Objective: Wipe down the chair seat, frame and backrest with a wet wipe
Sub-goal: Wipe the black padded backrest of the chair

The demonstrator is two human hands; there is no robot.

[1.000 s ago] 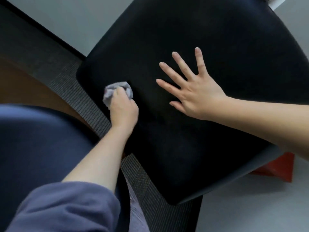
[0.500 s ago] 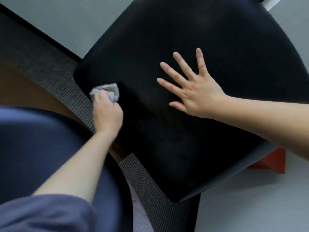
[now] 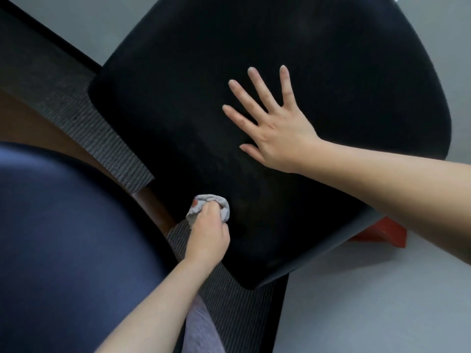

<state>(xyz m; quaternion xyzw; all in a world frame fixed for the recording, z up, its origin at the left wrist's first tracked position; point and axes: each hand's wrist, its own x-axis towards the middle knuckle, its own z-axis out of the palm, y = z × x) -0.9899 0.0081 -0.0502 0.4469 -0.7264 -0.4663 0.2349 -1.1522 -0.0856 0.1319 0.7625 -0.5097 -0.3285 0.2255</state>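
Crowding chair seat [image 3: 331, 59], blue surface [image 3: 63, 238] near wipe [image 3: 216, 201], red block [image 3: 387, 231] beneath edge

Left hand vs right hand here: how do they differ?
The left hand is curled around the wet wipe; the right hand holds nothing, fingers straight and spread. The left hand sits on the black seat at its near edge; the right hand lies flat near its middle. Both rest on it.
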